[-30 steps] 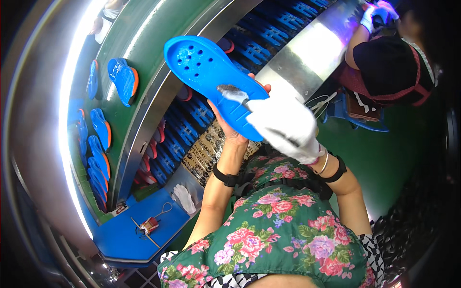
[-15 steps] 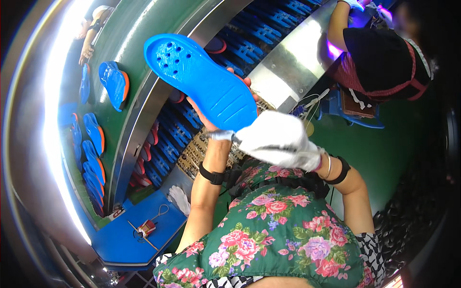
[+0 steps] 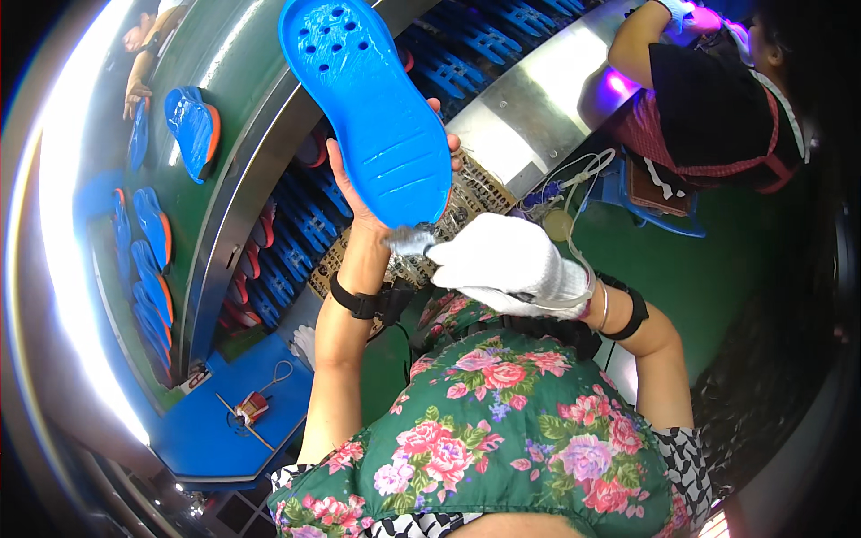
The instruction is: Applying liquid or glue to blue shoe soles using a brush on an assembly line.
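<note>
A glossy blue shoe sole (image 3: 381, 117), with several round holes at its far end and ridges across its near half, lies face up in my left hand (image 3: 356, 199). That bare hand supports it from beneath, its fingers curling around both edges. My right hand (image 3: 511, 266), in a white knitted glove, is closed on a small brush (image 3: 411, 240). Its handle is mostly hidden by the glove. The bristles are at the near rounded end of the sole, touching or very close to it; I cannot tell which.
To the left runs a green conveyor belt (image 3: 235, 99) carrying several blue soles with orange edges (image 3: 191, 133). Below it are shelves of blue and red pieces. A blue table (image 3: 211, 444) holds a small red-and-white item (image 3: 253, 408). A co-worker (image 3: 717, 117) sits at the right.
My left hand has turned the sole more upright in view and raised its far end. The brush has shifted slightly down and left, along with my gloved right hand.
</note>
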Demonstrator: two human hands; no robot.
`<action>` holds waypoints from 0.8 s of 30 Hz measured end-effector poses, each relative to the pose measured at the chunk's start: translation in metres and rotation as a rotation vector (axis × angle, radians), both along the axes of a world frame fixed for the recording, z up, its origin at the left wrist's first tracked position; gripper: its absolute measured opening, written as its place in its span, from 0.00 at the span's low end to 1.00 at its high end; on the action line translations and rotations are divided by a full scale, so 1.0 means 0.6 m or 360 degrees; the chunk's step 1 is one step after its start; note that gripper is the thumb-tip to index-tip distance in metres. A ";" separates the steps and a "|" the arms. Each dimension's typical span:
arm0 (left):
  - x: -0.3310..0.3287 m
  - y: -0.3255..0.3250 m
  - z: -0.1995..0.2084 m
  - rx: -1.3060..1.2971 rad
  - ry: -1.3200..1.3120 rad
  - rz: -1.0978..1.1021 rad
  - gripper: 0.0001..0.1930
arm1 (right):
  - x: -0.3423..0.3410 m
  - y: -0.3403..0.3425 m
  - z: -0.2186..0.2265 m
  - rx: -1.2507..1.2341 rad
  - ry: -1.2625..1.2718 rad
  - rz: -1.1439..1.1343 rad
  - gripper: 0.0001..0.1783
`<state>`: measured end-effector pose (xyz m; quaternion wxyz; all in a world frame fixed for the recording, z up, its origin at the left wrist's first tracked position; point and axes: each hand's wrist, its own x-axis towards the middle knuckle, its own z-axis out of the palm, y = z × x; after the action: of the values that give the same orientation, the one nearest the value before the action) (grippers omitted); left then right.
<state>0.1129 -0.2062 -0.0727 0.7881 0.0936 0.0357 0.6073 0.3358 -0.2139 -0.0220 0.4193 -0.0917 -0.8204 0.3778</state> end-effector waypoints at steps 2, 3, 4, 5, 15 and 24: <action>-0.004 -0.002 0.005 -0.0096 0.0000 0.0069 0.62 | 0.004 0.009 0.014 -0.0268 0.0051 0.0048 0.11; -0.007 -0.001 0.008 -0.0085 0.0058 0.0023 0.62 | 0.006 0.012 0.017 -0.0539 0.0101 0.0092 0.10; -0.009 -0.001 0.010 -0.0076 0.0117 -0.0023 0.61 | 0.005 0.017 0.003 -0.0694 0.0123 0.0070 0.09; -0.007 0.000 0.013 -0.0078 0.0114 -0.0018 0.61 | 0.003 0.017 0.001 -0.0827 0.0213 -0.0038 0.08; -0.018 0.012 0.039 -0.0197 0.0349 -0.0311 0.62 | 0.014 -0.008 0.006 -0.0195 -0.0032 0.0199 0.14; -0.043 0.022 0.020 -0.0413 0.0351 -0.0303 0.34 | -0.004 0.001 -0.003 0.0120 -0.0053 0.0074 0.12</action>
<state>0.0869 -0.1933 -0.0607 0.8388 0.0600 0.1908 0.5063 0.3333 -0.2131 -0.0238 0.3997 -0.0629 -0.8430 0.3546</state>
